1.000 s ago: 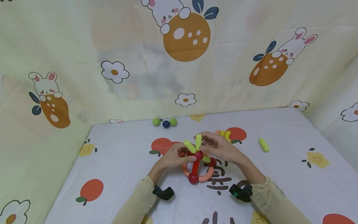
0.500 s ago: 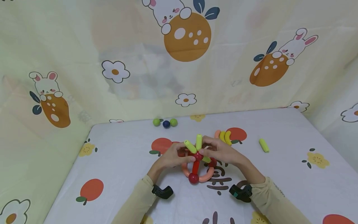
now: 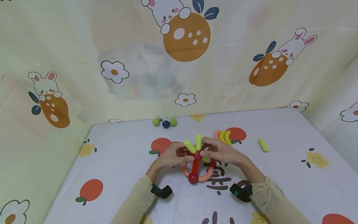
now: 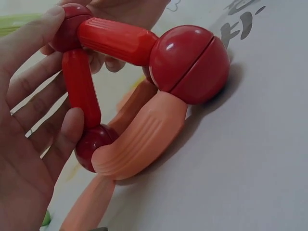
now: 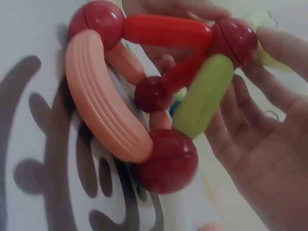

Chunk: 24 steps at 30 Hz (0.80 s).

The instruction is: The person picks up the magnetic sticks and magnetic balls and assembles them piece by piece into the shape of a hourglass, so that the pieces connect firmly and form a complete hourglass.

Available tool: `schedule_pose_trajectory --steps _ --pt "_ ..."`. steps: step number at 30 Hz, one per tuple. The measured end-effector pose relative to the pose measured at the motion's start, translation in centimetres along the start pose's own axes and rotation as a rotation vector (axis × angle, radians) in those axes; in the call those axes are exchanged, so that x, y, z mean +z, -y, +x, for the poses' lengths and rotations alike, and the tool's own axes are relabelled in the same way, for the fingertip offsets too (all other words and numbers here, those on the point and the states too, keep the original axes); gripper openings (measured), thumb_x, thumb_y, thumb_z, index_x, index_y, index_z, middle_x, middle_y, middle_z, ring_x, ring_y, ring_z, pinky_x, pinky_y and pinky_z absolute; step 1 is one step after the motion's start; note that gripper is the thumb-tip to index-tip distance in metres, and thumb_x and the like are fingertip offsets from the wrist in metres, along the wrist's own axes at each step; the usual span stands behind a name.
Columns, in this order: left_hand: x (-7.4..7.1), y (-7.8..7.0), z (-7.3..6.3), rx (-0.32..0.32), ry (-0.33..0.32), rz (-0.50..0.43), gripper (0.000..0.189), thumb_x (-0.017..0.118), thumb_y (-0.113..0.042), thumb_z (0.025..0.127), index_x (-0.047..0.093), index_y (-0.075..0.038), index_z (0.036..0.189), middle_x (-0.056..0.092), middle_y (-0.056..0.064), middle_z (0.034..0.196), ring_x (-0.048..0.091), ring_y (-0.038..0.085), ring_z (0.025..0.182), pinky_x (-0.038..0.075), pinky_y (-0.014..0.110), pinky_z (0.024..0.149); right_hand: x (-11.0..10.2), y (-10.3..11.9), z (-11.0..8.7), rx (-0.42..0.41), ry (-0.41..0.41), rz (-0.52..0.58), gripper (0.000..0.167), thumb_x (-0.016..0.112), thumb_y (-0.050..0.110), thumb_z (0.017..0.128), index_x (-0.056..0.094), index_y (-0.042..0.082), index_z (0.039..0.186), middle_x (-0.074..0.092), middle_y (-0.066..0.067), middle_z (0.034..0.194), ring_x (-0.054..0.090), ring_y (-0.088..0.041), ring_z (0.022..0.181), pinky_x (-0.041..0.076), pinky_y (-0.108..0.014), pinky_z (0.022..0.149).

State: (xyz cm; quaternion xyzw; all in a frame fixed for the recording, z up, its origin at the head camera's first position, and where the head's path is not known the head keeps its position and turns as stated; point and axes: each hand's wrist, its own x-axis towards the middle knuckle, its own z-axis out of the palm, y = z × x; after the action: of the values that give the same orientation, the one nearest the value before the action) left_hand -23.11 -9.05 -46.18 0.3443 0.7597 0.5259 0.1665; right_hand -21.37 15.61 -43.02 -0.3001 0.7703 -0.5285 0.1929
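A ball-and-stick toy frame [image 3: 195,168] stands on the table between my hands in the head view. Its base is a ring of curved salmon sticks [image 4: 144,139] joined by red balls [image 5: 166,161]. Two red sticks [image 5: 168,30] and a yellow-green stick [image 5: 204,96] slope up to a red top ball [image 3: 197,156]. From that ball two more yellow-green sticks [image 3: 198,142] point upward, spread apart. My left hand [image 3: 171,155] holds the top ball from the left, its thumb on it. From the right, my right hand [image 3: 223,151] grips the same ball with thumb and fingers.
Two green balls [image 3: 156,122] and a dark blue ball [image 3: 166,124] lie at the table's back edge. Behind my right hand are yellow curved sticks [image 3: 227,137] and a salmon one [image 3: 217,134]. A loose yellow-green stick [image 3: 263,145] lies farther right.
My right fingers have come down from beside the upright yellow-green stick to the top ball. My left hand has barely shifted, and the frame stays in place.
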Motion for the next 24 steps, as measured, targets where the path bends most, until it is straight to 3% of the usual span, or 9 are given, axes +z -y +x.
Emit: schedule_pose_trajectory --steps 3,7,13,19,24 --pt "0.3 -0.4 0.0 -0.043 -0.007 0.028 0.032 0.071 -0.035 0.083 0.064 -0.024 0.113 0.066 -0.004 0.099 0.059 0.013 0.092 0.048 0.027 0.081 -0.7 -0.4 -0.3 0.01 -0.005 0.019 0.026 0.056 0.022 0.094 0.055 0.018 0.119 0.058 -0.008 0.113 0.055 -0.028 0.106 0.052 -0.037 0.086" --pt "0.7 -0.9 0.0 -0.075 -0.017 0.067 0.029 0.071 -0.037 0.083 0.064 -0.029 0.11 0.064 -0.006 0.091 0.055 0.013 0.081 0.043 0.023 0.069 -1.7 -1.2 -0.3 0.021 -0.078 0.01 0.026 0.055 0.02 0.095 0.055 0.015 0.121 0.058 -0.014 0.114 0.055 -0.03 0.103 0.051 -0.04 0.086" --pt "0.9 -1.4 -0.5 -0.071 -0.04 0.087 0.025 0.071 -0.029 0.084 0.065 -0.028 0.108 0.064 -0.007 0.091 0.054 0.015 0.083 0.043 0.024 0.07 -2.1 -2.5 1.0 0.077 -0.135 -0.126 0.023 0.056 0.021 0.095 0.057 0.015 0.117 0.06 -0.012 0.112 0.057 -0.023 0.099 0.052 -0.034 0.083" --pt "0.9 -1.6 -0.6 -0.053 -0.039 0.103 0.025 0.07 -0.031 0.085 0.065 -0.028 0.109 0.064 -0.007 0.09 0.056 0.016 0.083 0.045 0.025 0.071 -2.9 -2.2 3.4 0.023 -0.142 -0.295 0.02 0.054 0.017 0.095 0.059 0.015 0.115 0.063 -0.002 0.108 0.057 -0.02 0.099 0.051 -0.032 0.085" --pt "0.7 -1.4 -1.2 -0.069 -0.065 0.103 0.026 0.071 -0.032 0.083 0.066 -0.026 0.108 0.065 -0.007 0.091 0.056 0.013 0.082 0.047 0.024 0.07 -3.5 -2.0 6.4 0.014 -0.147 -0.428 0.022 0.052 0.013 0.095 0.058 0.008 0.116 0.063 -0.007 0.109 0.056 -0.018 0.098 0.049 -0.034 0.084"
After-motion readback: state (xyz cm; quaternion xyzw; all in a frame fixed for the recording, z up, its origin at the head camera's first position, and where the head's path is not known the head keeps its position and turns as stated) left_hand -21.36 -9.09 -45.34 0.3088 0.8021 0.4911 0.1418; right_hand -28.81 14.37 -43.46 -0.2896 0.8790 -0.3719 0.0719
